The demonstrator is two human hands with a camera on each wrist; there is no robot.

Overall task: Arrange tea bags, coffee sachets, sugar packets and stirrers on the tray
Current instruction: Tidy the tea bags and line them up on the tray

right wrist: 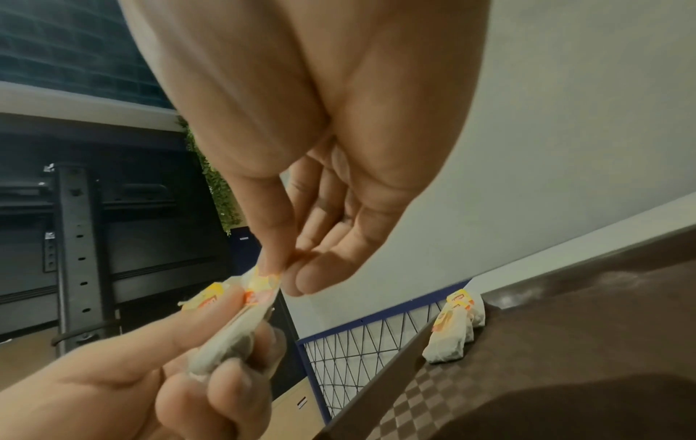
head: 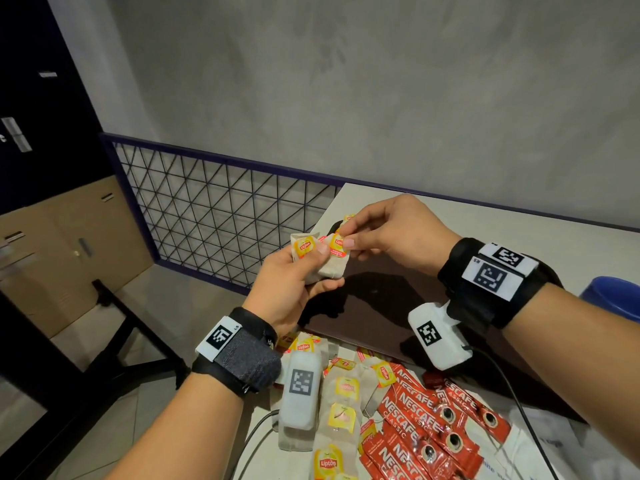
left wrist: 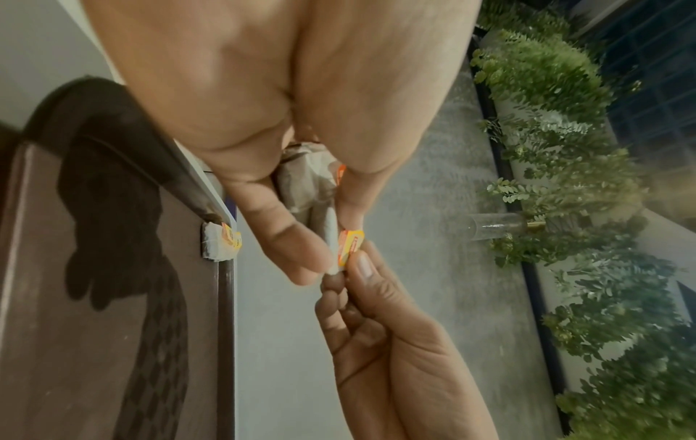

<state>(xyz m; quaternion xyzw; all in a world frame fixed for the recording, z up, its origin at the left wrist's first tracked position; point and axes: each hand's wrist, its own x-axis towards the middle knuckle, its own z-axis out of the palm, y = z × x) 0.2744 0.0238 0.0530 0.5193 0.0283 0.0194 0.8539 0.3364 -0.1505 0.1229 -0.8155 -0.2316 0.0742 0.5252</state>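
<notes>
The left hand (head: 291,289) clutches a small stack of soft, light paper tea bags (head: 320,256); the right hand (head: 388,233) pinches one's yellow tag (head: 337,244), likely flimsy, so gripping the pouch looks safer.

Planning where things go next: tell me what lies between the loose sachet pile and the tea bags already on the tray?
Head view: bare dark tray surface, under both hands gripping tea bags.

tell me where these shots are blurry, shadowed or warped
Head view: sharp on the tea bags; both hands throw dark shadows on the tray; straight edges bow from the wide angle. Left wrist view: left hand looms large and soft; plants smear at right. Right wrist view: right hand is blurred; dark corner at bottom.
</notes>
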